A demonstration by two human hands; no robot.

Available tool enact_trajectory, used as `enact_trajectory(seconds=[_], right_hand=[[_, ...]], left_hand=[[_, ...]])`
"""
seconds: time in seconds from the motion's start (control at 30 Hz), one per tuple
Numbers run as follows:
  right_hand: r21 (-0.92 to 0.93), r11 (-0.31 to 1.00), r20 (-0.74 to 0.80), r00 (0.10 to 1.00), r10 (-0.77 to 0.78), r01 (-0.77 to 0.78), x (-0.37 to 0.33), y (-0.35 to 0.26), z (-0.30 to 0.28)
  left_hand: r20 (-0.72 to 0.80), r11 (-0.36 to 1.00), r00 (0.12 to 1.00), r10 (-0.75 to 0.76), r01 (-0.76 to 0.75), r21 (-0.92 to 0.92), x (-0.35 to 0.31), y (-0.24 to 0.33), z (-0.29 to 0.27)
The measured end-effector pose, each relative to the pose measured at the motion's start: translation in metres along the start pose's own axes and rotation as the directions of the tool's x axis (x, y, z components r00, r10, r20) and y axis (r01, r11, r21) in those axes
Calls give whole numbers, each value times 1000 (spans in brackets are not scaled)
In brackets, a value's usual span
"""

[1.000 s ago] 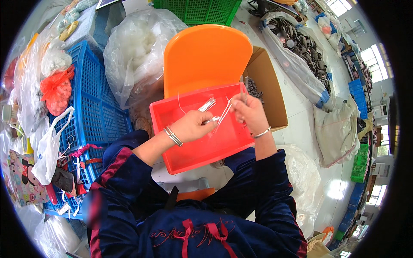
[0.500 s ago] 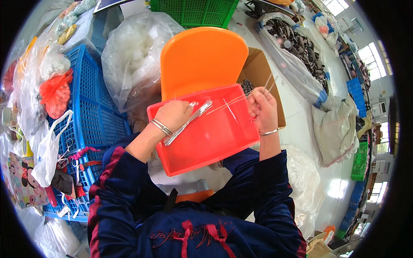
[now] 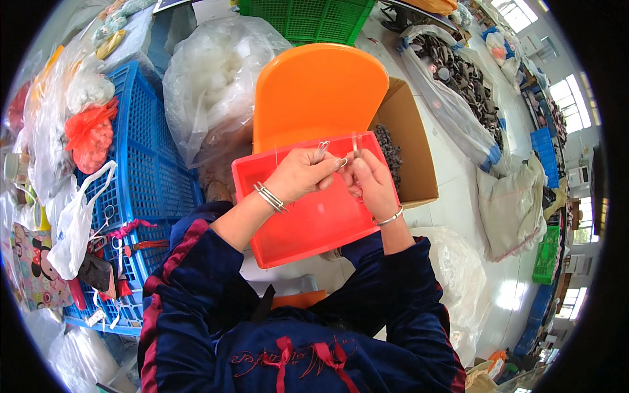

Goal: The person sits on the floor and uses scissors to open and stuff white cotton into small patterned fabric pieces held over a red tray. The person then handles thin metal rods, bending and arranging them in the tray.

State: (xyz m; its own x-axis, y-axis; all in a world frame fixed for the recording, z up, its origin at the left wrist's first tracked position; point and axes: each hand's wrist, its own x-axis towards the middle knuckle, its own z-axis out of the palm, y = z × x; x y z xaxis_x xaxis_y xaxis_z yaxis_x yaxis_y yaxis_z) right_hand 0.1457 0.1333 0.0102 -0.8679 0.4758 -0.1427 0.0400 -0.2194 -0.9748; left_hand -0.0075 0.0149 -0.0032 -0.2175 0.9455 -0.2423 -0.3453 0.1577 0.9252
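Over a red plastic tray (image 3: 295, 245), my two hands meet, fingertips almost touching. My left hand (image 3: 303, 173) is closed on silvery wires (image 3: 322, 148), whose bent, looped ends stick out beyond its fingers. Thumb and fingers of my right hand (image 3: 368, 182) pinch thin wire strands (image 3: 357, 143). A pale curled end shows between the hands. How the strands run inside the fingers is hidden. The tray rests tilted in front of my lap, against an orange chair (image 3: 318, 92).
Left stands a blue plastic crate (image 3: 141, 150) hung with bags and scissors. Beyond it sits a clear bag of white stuffing (image 3: 219, 78). At the right are a cardboard box (image 3: 413, 144), a large sack of dark pieces (image 3: 452, 72) and a beige sack (image 3: 511, 203). A green crate (image 3: 304, 19) is behind.
My right hand has moved left, and my left hand has moved right and lifted the silvery wires from the tray. The hands are now together, and the long strands are drawn in.
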Motion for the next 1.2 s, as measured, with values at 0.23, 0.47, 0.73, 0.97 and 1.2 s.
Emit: enact_trajectory(seconds=[0.23,0.47,0.73,0.97,1.2], right_hand=[[-207,965,86,985,-147,162,-7,6,0],[-477,772,213,907,-363,421,-9,0,0],[-539,695,268,879,-394,476,-16,-6,5],[-560,674,263,875,-407,482,-18,-7,6],[-564,666,270,871,-410,488,-21,-9,6]], left_hand=[[96,990,995,-25,39,-139,-7,6,-6],[225,995,974,31,-8,-104,-10,-1,-9],[324,996,946,-2,29,-79,-14,5,-13],[375,991,927,22,30,-133,-14,2,-14],[391,988,920,14,49,-150,-14,0,-15]])
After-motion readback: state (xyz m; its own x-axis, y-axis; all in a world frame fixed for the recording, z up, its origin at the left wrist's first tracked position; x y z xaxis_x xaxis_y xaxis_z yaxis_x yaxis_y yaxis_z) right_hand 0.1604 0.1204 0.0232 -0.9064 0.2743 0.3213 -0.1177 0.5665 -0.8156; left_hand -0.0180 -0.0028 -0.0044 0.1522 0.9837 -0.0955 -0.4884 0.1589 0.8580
